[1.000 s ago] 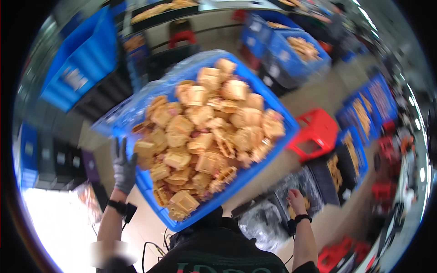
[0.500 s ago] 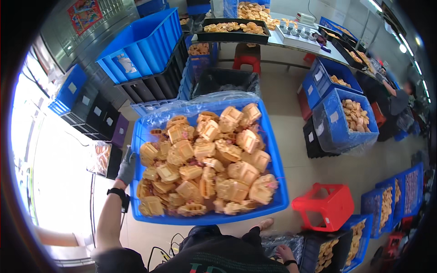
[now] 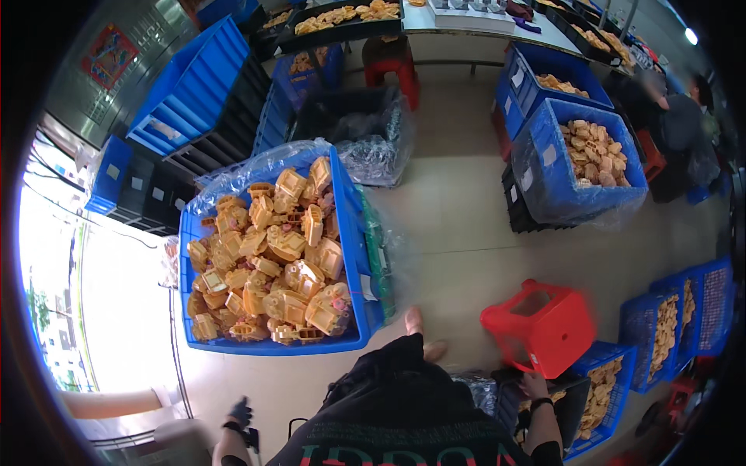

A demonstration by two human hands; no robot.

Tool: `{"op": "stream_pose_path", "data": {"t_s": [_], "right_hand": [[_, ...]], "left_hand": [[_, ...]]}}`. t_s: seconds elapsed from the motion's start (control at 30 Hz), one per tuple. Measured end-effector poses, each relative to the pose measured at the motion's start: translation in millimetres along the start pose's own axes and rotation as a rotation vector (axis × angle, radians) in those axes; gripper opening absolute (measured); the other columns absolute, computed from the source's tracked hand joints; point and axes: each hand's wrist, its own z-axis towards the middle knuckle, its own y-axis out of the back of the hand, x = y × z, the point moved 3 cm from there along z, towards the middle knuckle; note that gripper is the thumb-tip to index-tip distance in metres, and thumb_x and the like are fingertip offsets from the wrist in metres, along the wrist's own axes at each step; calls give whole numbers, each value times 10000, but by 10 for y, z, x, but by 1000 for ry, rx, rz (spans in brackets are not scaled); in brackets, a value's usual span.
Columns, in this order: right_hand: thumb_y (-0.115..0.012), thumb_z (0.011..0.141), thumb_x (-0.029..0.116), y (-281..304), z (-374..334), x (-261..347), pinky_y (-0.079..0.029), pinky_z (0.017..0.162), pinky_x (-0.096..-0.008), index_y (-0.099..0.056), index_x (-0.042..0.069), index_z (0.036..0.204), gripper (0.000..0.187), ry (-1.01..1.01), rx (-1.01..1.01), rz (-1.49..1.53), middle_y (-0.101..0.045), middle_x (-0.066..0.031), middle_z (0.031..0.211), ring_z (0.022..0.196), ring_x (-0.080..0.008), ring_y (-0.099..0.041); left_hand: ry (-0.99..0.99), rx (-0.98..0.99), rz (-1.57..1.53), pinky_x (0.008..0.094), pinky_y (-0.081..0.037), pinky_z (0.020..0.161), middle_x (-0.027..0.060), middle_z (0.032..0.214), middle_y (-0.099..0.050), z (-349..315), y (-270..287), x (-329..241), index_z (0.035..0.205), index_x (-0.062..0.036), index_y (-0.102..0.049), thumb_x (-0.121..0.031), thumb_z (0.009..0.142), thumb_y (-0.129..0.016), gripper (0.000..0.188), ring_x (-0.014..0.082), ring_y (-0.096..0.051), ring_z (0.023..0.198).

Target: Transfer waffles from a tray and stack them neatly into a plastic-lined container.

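A large blue tub (image 3: 365, 268) lined with clear plastic stands ahead on the left, heaped with tan moulded plastic parts (image 3: 264, 248). My left hand (image 3: 239, 412), in a grey glove, hangs below the tub's near side, apart from it. Its fingers are somewhat apart and hold nothing. At lower right, my right hand (image 3: 534, 385) is bare and closes on the lower edge of a tipped red plastic stool (image 3: 548, 330). Some of its fingers are hidden against the stool. Just below that hand lies a black crate (image 3: 571, 408) with tan parts inside.
Farther right, a plastic-lined blue bin (image 3: 548, 151) holds more tan parts. Blue crates (image 3: 641, 349) line the right side. A black bin with plastic (image 3: 342, 116) stands behind the tub. A worktable (image 3: 536, 35) carries black trays. Another person (image 3: 680, 120) sits at far right.
My left hand has let go of the tub's left rim and dropped toward me. My right hand has moved up to the red stool. The view has shifted, placing the tub farther left.
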Motion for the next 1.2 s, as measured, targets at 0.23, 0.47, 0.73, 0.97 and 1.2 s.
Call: {"op": "stream_pose_path", "data": {"t_s": [0.23, 0.47, 0.73, 0.97, 1.2], "right_hand": [[-569, 923, 280, -409, 118, 1354, -512, 695, -309, -569, 53, 1166, 333, 123, 226, -176, -653, -83, 1018, 832, -192, -659], [-576, 925, 252, -12, 669, 2211, -521, 681, -317, -580, 7, 1118, 312, 157, 301, -527, -650, -96, 952, 808, -173, -644], [-563, 931, 241, 760, 1778, 3526, -484, 631, -271, -568, 58, 1152, 288, 312, 302, -398, -634, -42, 933, 770, -125, -607], [-561, 939, 272, 715, 1989, 4804, -471, 656, -256, -543, 97, 1206, 319, 193, 278, -623, -647, -23, 983, 785, -126, -619], [-580, 944, 305, -585, 2228, 6194, -453, 631, -213, -573, 107, 1162, 294, 264, 512, -632, -651, -19, 1002, 806, -91, -628]], "left_hand": [[-562, 620, 191, 297, -432, 626, -2, 880, -627, -148, -2643, 37, 1027, -183, -596, -504, 930, -514, 346, 139, -555, 742], [-402, 273, -266, 285, -397, 637, -51, 849, -563, -751, -3037, -196, 1102, -203, -603, -453, 935, -512, 314, 102, -485, 708], [-258, 291, -132, 331, -459, 631, 32, 863, -648, -872, -5036, 814, 1066, -129, -648, -448, 922, -538, 366, 184, -579, 709], [-543, 276, -305, 347, -486, 848, 129, 1055, -668, -2745, -5356, -403, 1063, -72, -660, -180, 893, -545, 232, 293, -624, 956], [-327, 176, -73, 324, -453, 849, 76, 1044, -669, -2475, -5830, -860, 1098, -14, -635, -261, 950, -447, 344, 164, -590, 941]]}}
